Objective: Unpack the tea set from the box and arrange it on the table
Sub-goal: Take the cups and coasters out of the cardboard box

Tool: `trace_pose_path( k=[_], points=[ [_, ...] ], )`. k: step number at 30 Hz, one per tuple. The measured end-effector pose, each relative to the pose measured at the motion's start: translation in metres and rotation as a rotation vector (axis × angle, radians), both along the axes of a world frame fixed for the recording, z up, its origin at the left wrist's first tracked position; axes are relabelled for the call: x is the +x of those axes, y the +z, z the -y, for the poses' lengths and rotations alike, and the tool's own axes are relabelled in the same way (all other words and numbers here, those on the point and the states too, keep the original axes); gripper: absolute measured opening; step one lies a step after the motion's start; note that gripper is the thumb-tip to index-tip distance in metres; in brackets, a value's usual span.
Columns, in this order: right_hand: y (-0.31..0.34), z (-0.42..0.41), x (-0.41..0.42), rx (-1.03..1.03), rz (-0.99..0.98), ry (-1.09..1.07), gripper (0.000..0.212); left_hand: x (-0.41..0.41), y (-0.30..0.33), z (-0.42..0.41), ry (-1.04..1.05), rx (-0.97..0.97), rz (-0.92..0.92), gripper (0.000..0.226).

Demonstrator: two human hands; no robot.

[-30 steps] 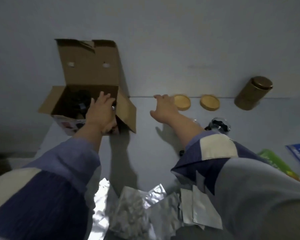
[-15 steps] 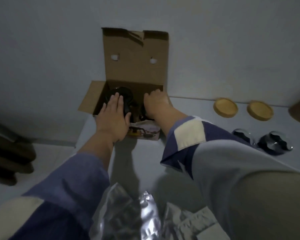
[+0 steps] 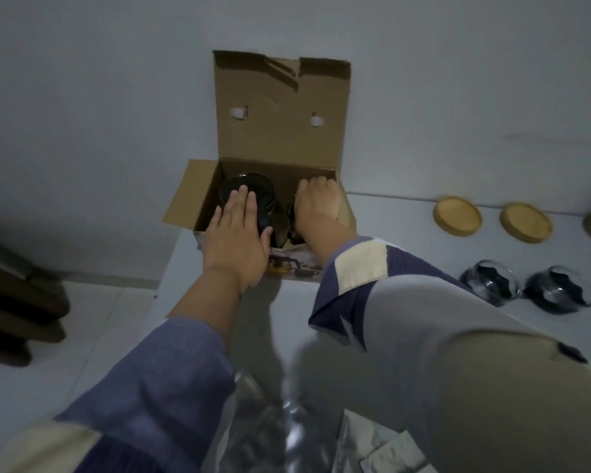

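White table (image 3: 219, 322) bears box (image 3: 280, 131), coasters (image 3: 457, 217), glass cups (image 3: 490, 282).

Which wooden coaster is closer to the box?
The left wooden coaster, beside the cardboard box; the other coaster sits farther right.

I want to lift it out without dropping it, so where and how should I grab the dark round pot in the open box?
Grip the dark pot by its round sides, coming straight down through the box's open top. It sits upright, deep between cardboard walls, so side access is blocked. The left hand lies flat on its top; the right hand reaches in beside it. Two hands seem safer.
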State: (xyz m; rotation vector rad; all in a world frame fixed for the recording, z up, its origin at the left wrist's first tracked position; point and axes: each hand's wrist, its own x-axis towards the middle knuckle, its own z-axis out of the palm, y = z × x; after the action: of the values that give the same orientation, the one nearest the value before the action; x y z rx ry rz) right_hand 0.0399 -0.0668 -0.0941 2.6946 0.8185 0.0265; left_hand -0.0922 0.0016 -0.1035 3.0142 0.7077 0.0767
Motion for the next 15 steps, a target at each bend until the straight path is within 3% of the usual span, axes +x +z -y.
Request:
trace_pose_path(
  k=[10, 15],
  points=[
    [0.031, 0.029, -0.007, 0.373, 0.022, 0.102, 0.078, 0.000, 0.005, 0.002, 0.007, -0.003, -0.030, 0.065],
    [0.045, 0.058, -0.007, 0.715, -0.142, 0.008, 0.089, 0.000, 0.012, 0.004, 0.004, -0.063, -0.055, 0.066]
  ],
)
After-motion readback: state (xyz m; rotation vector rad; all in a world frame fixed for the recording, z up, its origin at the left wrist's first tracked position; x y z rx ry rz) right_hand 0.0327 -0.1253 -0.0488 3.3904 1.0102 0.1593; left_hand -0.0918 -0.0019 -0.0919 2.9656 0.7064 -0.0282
